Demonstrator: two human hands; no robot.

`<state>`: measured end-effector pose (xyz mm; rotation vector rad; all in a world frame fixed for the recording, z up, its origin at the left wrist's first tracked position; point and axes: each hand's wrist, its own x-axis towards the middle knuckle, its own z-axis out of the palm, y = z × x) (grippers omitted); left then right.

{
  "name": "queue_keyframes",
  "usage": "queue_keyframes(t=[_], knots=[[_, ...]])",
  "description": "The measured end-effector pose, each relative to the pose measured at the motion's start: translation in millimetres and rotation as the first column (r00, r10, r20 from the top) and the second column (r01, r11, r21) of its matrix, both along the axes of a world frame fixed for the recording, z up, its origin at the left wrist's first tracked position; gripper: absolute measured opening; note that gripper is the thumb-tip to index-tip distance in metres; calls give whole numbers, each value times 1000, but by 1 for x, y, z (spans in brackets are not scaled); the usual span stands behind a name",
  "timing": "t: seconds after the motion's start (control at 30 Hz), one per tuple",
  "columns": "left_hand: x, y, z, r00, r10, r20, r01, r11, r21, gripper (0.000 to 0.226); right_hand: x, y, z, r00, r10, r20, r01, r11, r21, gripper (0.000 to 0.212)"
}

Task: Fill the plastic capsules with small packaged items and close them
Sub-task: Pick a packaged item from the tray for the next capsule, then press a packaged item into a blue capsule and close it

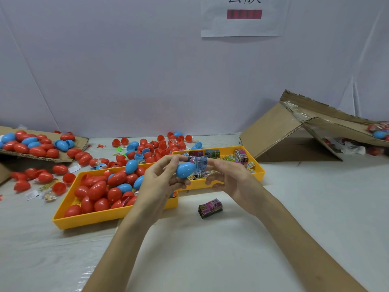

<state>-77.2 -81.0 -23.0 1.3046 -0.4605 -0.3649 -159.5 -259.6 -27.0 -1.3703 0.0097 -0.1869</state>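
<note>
At the end of the two near arms [130, 239], the left hand [160, 180] curls round a blue capsule [185, 169] and the right hand [231, 178] pinches a small packet [199, 165] right against it, above the yellow packet tray [260, 170], so it seems best to tuck the packet fully inside before snapping shut.

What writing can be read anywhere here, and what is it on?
Nothing reads clearly.
Paper sheet on the wall: dark characters cut off at the top; red bar below blurred.
Packets in the yellow tray: print too small.
Bundle on the table: barcode, digits unreadable.
</note>
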Motion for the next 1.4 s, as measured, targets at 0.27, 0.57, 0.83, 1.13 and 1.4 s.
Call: queue_keyframes(t=[0.27, 0.57, 0.83, 1.13, 1.4], knots=[[-2, -2, -2, 994, 0, -111, -5, 999, -38, 33, 0, 1, -1, 1000, -25, 1, 25, 999, -25, 23], [5, 4, -4, 980, -180, -88, 168, 978, -125, 37, 1, -2, -4, 994, -89, 61, 94, 991, -91, 19], [-3, -1, -5, 984, -171, 41, 170, 985, 28, 31, 5, -4, -10, 921, -295, 254, 352, 910, -220, 24], [-2, -2, -6, 987, -153, 54, 152, 988, 22, 26, 8, -6, -15, 916, -325, 235, 393, 844, -365, 19], [1, -2, -8, 989, -138, 49, 138, 990, 11, 25, 3, -3, -11, 976, -163, 141, 210, 862, -462, 52]])
